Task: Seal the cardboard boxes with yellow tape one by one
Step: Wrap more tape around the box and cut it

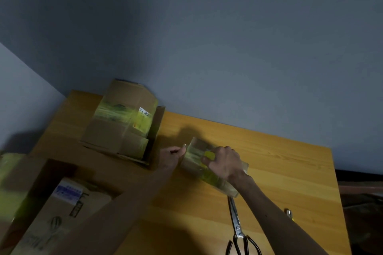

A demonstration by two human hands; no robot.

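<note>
— Dim room, grey-blue wall (228, 47) behind a wooden table (279, 163). Where on it, the box?

— Box (195, 149) near the middle of the table, lying slantwise, already banded with yellow tape (210, 179) over the top and down the side.

— Held how?

— Right hand (226, 163) on top, fingers curled over it, gripping. Left hand (171, 155) at the box's left end, thumb and forefinger pinched on something small and pale. Most likely the tape's loose end, though too blurred to swear to.

— Which step, then?

— Probably laying or smoothing a strip over that left end. No roll in sight.

— And next?

— Calls for pressing the end down flat with the box held steady, then a cut if joined to a roll. Scissors (237, 227) at the near edge, blades closed, tips just beside the box's near end, handy for the right hand.

— Other boxes?

— Far box (124, 126) at the far left corner, taped yellow round its middle, apparently done. Carton (62, 213) by the near left corner, printed label on top, no yellow visible on its seam, so likely next in line. Hard to judge in this light.
</note>
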